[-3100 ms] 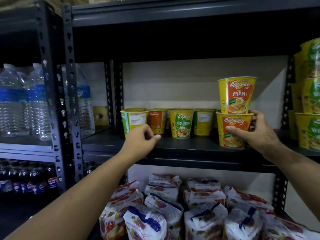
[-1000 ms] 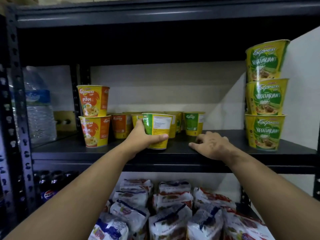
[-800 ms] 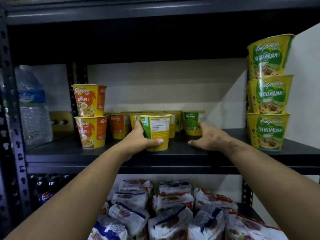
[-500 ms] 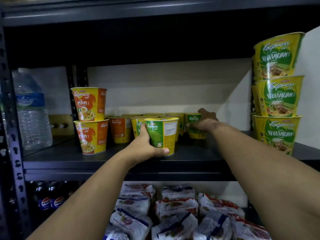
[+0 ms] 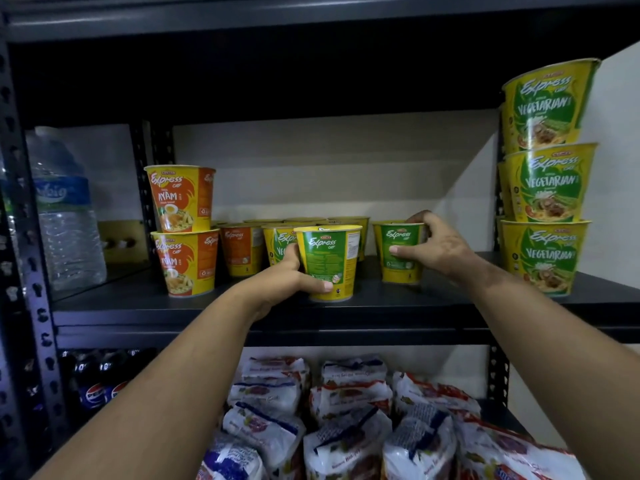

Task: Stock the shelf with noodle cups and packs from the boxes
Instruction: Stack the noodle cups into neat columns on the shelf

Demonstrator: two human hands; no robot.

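My left hand (image 5: 280, 285) grips a green-and-yellow noodle cup (image 5: 329, 258) standing near the front of the dark shelf (image 5: 138, 303). My right hand (image 5: 438, 247) is wrapped around a second green noodle cup (image 5: 398, 251) further back and to the right. Behind them stand several more cups (image 5: 242, 249) in a loose row. Two orange Ayam cups (image 5: 183, 230) are stacked at the left. Three Vegetarian cups (image 5: 549, 181) are stacked at the right.
Noodle packs (image 5: 346, 424) fill the shelf below. A large water bottle (image 5: 64, 216) stands in the left bay, with cola bottles (image 5: 100, 386) beneath it. An upper shelf board (image 5: 311, 15) hangs overhead, and perforated uprights (image 5: 31, 271) frame the left side.
My right hand went from resting flat on the shelf to reaching back and closing on the rear green cup. My left hand kept its cup and turned it, green face forward.
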